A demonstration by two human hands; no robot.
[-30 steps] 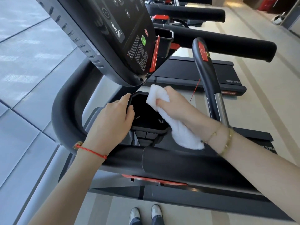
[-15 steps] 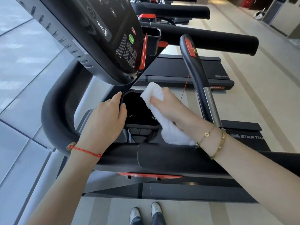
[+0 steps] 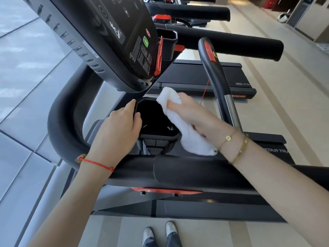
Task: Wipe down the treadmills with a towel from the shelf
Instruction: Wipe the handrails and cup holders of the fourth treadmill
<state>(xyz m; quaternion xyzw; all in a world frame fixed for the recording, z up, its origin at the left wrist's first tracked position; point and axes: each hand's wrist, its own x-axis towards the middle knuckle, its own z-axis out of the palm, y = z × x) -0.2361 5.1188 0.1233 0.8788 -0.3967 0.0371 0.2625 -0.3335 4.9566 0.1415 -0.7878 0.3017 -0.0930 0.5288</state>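
Note:
I stand at a black treadmill whose padded front bar (image 3: 187, 173) crosses below my wrists. My right hand (image 3: 192, 114) grips a white towel (image 3: 194, 139), pressing its bunched upper end against the far right rim of the black cup holder (image 3: 153, 118). The towel's loose end hangs down to the bar. My left hand (image 3: 119, 129) grips the cup holder's left rim, fingers curled over the edge. The console panel (image 3: 110, 38) with a green button tilts above the holder.
A curved black handle with a red button (image 3: 213, 72) rises just right of my right hand. More treadmills (image 3: 222, 43) line up beyond. Window glass and grey floor tiles (image 3: 23, 86) lie to the left, beige floor to the right. My shoes (image 3: 160, 232) show below.
The towel's bunched end has shifted slightly along the far rim of the cup holder. My left hand has kept its grip on the left rim. The view has moved a little.

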